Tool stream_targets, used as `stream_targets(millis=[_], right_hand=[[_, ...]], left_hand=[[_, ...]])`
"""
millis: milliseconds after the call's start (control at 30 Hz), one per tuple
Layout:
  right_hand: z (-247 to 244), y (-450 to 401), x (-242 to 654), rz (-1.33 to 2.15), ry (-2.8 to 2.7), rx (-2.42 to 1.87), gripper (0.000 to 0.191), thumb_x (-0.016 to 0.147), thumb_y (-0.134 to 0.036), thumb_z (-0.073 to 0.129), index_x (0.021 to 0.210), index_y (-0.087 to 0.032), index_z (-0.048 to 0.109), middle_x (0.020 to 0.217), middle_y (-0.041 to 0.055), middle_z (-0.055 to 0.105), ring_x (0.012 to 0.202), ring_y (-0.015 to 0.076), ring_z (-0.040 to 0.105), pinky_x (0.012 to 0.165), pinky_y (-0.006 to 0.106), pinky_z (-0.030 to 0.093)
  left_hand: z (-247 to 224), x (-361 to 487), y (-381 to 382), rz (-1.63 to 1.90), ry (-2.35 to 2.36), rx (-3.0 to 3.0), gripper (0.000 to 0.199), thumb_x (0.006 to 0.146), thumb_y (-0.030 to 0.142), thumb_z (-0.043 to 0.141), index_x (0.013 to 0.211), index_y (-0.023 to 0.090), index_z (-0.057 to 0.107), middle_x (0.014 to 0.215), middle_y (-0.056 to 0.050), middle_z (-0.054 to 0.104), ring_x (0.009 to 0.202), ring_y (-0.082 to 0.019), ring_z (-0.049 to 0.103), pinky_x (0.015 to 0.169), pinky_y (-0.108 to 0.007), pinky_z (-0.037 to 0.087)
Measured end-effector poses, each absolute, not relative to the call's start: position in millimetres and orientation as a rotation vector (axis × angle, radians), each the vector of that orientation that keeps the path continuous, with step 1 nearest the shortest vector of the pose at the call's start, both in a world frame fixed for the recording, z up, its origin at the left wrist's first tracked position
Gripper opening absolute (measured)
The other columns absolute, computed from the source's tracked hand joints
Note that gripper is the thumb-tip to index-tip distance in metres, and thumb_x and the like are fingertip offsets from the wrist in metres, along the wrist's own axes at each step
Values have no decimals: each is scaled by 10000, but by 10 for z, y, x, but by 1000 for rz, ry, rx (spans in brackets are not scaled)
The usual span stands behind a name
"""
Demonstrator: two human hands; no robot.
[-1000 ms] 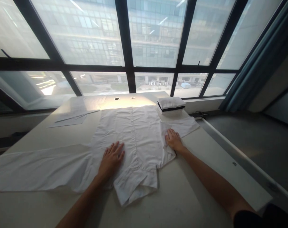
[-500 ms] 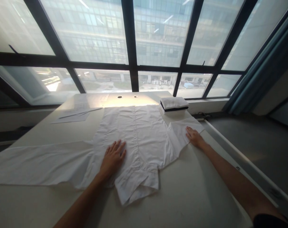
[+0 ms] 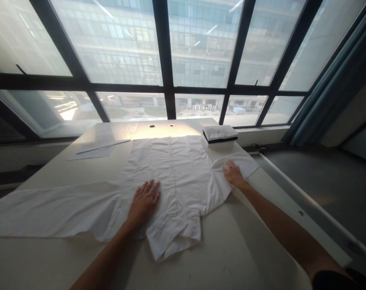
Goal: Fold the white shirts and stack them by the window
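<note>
A white shirt (image 3: 187,173) lies spread on the white table (image 3: 228,245), its collar toward me and one sleeve stretched out to the left. My left hand (image 3: 145,198) rests flat on the shirt's body, left of the front seam, fingers spread. On the sleeve at the right lies my right hand (image 3: 233,173), palm down, its fingers a little apart. Neither hand grips the cloth.
Folded white and black cloths (image 3: 219,133) are stacked at the table's back right. Sheets of paper (image 3: 95,151) lie at the back left. Beyond the table's far edge stand large windows (image 3: 131,44), with a blue curtain (image 3: 325,96) at the right.
My right hand has slid left along the right sleeve, toward the shirt's body. My left hand has stayed in place on the cloth. The view has tilted slightly.
</note>
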State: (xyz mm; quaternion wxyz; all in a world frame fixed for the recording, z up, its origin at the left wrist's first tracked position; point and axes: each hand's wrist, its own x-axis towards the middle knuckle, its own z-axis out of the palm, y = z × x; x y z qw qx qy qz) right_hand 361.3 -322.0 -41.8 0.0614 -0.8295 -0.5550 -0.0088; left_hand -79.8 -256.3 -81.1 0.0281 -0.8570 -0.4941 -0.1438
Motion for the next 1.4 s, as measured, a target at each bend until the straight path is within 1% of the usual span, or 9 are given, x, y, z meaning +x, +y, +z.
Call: stream_targets(millis=[67,167,333,533,667,800,967,1133,1400], right_hand=[[-457,-3105,3157,5,-1709,-2456,592,1030,-376,287,1554,-121,395,1642,164,319,1519,269,259,1181,475,263],[-551,-3036,2628,53,-1720,-2391,654,1030,-428,292,1580,-77,331,1667,171,248,1542,268,194,1207,467,206],[-667,-3112,2580,75,-1751,-2353,702,1036,-478,266,1592,-50,291,1674,158,218,1553,255,149,1237,461,104],[-715,-3152,3162,-1,-1728,-2415,672,1042,-486,267,1600,-112,301,1669,125,258,1537,242,218,1237,450,138],[-761,-3154,3368,-45,-1662,-2495,674,1041,-472,253,1586,-81,329,1654,158,286,1530,271,239,1232,471,161],[-807,-3165,3421,-96,-1614,-2514,678,1038,-460,243,1563,-49,364,1640,187,309,1521,285,259,1223,473,196],[-824,-3185,3431,-121,-1617,-2471,631,1033,-431,270,1528,-79,439,1612,185,371,1498,298,306,1210,485,228],[-855,-3199,3455,-120,-1649,-2423,618,1029,-432,277,1513,-99,466,1603,199,382,1494,318,314,1196,506,250],[-834,-3319,3392,-191,-1645,-2353,639,1003,-391,285,1500,-25,454,1580,263,382,1485,362,307,1186,548,245]], left_hand=[[-807,-803,-2562,-448,-1520,-2644,524,1030,392,372,1494,203,523,1569,-126,457,1471,-336,378,1183,-556,317],[-792,-800,-2570,-444,-1522,-2644,527,1024,390,382,1491,194,527,1563,-133,463,1465,-340,389,1176,-564,327],[-762,-777,-2601,-433,-1542,-2651,528,1022,392,384,1488,190,529,1570,-128,456,1469,-332,385,1184,-547,322],[-760,-774,-2606,-419,-1562,-2664,539,1032,414,360,1504,198,508,1589,-120,430,1487,-328,351,1198,-543,286],[-745,-769,-2623,-418,-1559,-2665,536,1035,416,361,1504,201,507,1584,-118,437,1486,-325,354,1200,-531,287],[-714,-750,-2650,-414,-1576,-2659,524,1031,402,381,1504,214,506,1586,-110,436,1484,-314,359,1199,-525,295],[-690,-731,-2664,-368,-1615,-2663,524,1038,388,391,1521,205,479,1608,-105,403,1498,-314,333,1207,-529,278],[-648,-724,-2787,-298,-1591,-2689,556,1051,461,371,1568,259,405,1642,-85,334,1523,-335,269,1211,-556,248],[-625,-769,-3027,-234,-1661,-2645,542,1056,472,356,1569,300,398,1654,-71,313,1534,-329,240,1214,-571,227]])
